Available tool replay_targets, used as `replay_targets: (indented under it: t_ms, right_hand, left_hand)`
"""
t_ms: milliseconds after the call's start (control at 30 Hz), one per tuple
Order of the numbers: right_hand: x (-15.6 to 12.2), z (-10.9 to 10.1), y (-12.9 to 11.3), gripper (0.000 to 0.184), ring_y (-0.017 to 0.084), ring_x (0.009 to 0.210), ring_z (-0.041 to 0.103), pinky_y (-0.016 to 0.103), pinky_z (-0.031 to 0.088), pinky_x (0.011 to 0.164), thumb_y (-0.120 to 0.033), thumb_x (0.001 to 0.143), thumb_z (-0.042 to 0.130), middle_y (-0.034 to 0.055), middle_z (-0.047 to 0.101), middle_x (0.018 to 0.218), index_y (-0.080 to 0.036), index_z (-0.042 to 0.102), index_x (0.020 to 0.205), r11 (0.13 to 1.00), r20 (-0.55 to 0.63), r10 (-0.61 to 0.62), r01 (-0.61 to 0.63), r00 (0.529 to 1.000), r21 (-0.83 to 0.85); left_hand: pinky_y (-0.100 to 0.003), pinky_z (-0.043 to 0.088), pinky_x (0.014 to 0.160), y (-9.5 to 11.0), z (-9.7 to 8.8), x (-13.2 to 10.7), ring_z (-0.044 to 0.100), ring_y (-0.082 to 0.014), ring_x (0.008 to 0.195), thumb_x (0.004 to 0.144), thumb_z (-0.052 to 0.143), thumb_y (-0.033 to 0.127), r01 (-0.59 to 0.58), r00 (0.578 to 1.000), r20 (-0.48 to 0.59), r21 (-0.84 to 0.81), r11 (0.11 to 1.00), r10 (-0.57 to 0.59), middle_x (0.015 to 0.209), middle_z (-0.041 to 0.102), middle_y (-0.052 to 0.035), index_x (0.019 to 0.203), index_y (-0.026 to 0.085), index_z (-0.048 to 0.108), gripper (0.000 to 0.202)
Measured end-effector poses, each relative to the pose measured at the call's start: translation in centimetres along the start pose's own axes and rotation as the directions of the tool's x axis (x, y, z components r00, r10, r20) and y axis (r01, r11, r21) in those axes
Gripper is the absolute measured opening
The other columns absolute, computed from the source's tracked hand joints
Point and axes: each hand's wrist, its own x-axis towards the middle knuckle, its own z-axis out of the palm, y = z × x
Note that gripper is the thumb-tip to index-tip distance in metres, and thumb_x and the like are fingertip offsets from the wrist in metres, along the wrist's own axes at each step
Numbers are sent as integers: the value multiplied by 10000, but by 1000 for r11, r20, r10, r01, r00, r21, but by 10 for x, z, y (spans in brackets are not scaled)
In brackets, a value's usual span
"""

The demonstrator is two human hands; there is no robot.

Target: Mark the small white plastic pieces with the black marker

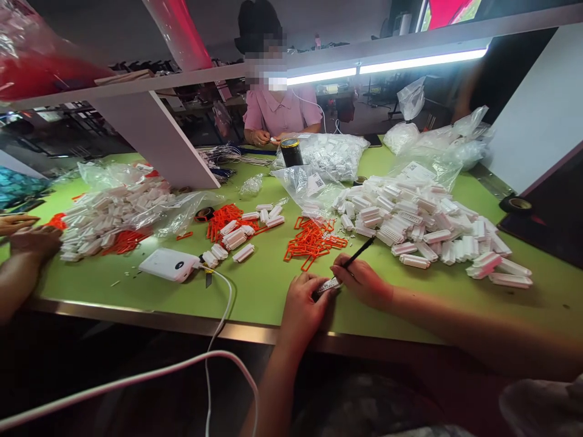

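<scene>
Left hand (304, 303) pinching white connector block (328, 284); right hand (364, 283) pinching black stick (361, 252), seemingly poking block (next poke likely needing steady holding).

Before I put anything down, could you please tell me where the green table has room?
One bare patch lies between the white cable and the left hand; another strip, nearly bare, between the right forearm and the heap of white pieces. It is crowded at that heap and the orange loops beyond the left hand.
</scene>
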Motion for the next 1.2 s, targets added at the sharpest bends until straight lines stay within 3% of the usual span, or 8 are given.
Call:
replay_targets:
  t_ms: [367, 600, 1200]
  right_hand:
    - [-3, 0, -6, 389, 184, 666, 551, 300, 424, 659, -503, 1076, 368, 35, 612, 739, -236, 509, 830, 983, 112, 11, 10, 994, -186]
    - [-5, -3, -8, 339, 184, 733, 598, 296, 492, 726, -443, 1082, 393, 35, 658, 786, -231, 549, 869, 992, 83, -17, 27, 996, -122]
    - [0, 2, -8, 379, 180, 659, 573, 286, 402, 649, -443, 1101, 371, 42, 644, 726, -219, 549, 853, 958, 144, -35, 74, 989, -276]
  left_hand:
    - [-388, 494, 889, -1, 0, 0, 629, -235, 954, 889, 755, 267, 8, 1000, 25, -23, 1000, -8, 945, 694, -43, 996, 242, 791, 115]
    - [-382, 495, 890, -1, 1, 0, 631, -232, 953, 880, 762, 243, 22, 1000, 17, -11, 1000, -22, 936, 691, -35, 998, 251, 798, 123]
    - [-391, 499, 905, 0, -2, 1, 633, -247, 986, 902, 737, 282, 20, 998, 57, -24, 1000, -19, 952, 689, -52, 1037, 232, 795, 155]
